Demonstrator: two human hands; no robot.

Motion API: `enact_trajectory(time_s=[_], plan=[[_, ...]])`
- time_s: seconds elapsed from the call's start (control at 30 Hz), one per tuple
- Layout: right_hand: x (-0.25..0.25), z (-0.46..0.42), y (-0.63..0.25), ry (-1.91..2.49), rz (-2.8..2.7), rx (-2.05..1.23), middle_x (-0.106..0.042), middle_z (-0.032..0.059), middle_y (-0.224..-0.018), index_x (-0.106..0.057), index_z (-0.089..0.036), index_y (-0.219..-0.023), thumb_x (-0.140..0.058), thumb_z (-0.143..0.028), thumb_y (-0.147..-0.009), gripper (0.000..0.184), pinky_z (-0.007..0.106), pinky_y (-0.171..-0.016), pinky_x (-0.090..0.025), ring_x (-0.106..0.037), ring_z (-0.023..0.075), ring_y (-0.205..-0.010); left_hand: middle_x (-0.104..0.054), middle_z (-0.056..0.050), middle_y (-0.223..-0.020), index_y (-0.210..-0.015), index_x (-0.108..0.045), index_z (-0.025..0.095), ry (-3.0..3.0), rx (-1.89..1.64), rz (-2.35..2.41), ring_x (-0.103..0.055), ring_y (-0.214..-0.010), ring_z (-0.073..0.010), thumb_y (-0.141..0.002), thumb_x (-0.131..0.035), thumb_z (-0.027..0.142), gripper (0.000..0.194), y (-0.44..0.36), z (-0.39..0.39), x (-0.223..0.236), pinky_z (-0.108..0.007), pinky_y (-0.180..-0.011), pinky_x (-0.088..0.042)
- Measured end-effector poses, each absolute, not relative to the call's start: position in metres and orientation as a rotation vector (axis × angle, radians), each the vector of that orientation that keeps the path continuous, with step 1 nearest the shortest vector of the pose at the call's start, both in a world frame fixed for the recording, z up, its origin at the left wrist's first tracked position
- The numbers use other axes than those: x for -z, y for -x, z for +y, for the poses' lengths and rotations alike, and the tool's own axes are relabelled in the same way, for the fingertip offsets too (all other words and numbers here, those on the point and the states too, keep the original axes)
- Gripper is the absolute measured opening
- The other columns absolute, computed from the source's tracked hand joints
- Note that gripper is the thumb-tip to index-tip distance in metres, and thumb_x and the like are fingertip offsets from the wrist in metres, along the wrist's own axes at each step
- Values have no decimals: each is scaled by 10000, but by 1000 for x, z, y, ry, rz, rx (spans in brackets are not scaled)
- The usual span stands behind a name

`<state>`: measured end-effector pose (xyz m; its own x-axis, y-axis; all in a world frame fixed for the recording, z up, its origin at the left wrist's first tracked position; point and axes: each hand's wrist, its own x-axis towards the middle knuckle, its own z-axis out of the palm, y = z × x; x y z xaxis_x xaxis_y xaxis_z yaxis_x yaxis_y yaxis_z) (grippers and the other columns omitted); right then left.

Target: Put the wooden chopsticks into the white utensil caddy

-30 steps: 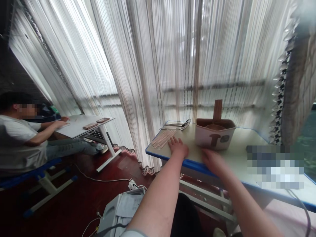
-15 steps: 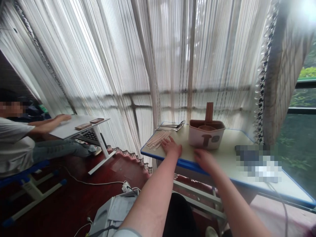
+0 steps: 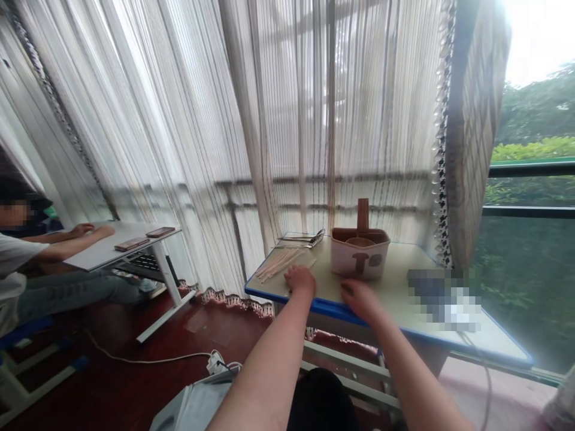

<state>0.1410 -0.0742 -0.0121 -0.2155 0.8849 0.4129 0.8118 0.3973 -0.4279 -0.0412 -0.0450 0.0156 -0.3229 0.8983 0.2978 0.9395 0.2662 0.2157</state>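
Note:
My left hand (image 3: 300, 280) rests on the table's left part with its fingers curled in, at the right edge of a loose spread of pale wooden chopsticks (image 3: 277, 264). One light stick shows just behind its knuckles; what lies under the fingers is hidden. My right hand (image 3: 358, 295) lies near the front edge, fingers loosely stretched out and holding nothing visible. Behind it stands a white and brown utensil holder (image 3: 357, 263) with a mushroom picture and a brown slatted upright piece (image 3: 363, 214). Metal spoons and other cutlery (image 3: 305, 240) lie beyond the chopsticks.
The pale table (image 3: 395, 311) has a blue edge. A blurred-out dark and white item (image 3: 442, 299) lies on its right, with a cable hanging down. Left, another person sits at a white desk (image 3: 103, 245) with two phone-like slabs. A power strip (image 3: 216, 362) lies below.
My left hand's fingers, spread over the chopsticks before, have curled in. My right hand stays near the front edge. The whole view has shifted a little to the right.

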Motion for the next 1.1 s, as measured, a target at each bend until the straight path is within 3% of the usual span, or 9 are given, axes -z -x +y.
enact_trajectory(time_s=[0.37, 0.77, 0.9, 1.1], plan=[[7, -79, -140, 1427, -2041, -169, -635, 90, -1054, -635, -161, -1016, -475, -257, -776, 303, 315, -904, -378, -544, 221, -1017, -577, -156, -1089, -1036, -599, 147, 1762, 543, -2336, -533, -1016, -233, -855, -247, 99, 399, 38, -46, -14, -378, -828, -439], [5, -82, -140, 1431, -2015, -201, -640, 92, -1051, -638, -150, -1011, -488, -253, -774, 299, 323, -914, -379, -547, 222, -1017, -614, -142, -1002, -1012, -557, 147, 1807, 671, -2203, -583, -955, -221, -865, -230, 73, 366, 30, -50, -17, -363, -835, -411], [2, -85, -141, 1424, -1966, -243, -640, 97, -1049, -627, -151, -1032, -474, -256, -786, 308, 331, -913, -389, -549, 224, -1021, -613, -117, -1016, -1047, -543, 159, 1852, 942, -2045, -560, -1000, -211, -890, -258, 123, 328, 34, -50, -17, -360, -879, -394], [3, -94, -138, 1324, -1909, -286, -649, 93, -1023, -633, -181, -1003, -471, -259, -800, 272, 364, -882, -427, -570, 235, -984, -617, -88, -988, -994, -563, 175, 1857, 1823, -1432, -565, -973, -179, -913, -338, 303, 272, 39, -51, -37, -340, -894, -421]])
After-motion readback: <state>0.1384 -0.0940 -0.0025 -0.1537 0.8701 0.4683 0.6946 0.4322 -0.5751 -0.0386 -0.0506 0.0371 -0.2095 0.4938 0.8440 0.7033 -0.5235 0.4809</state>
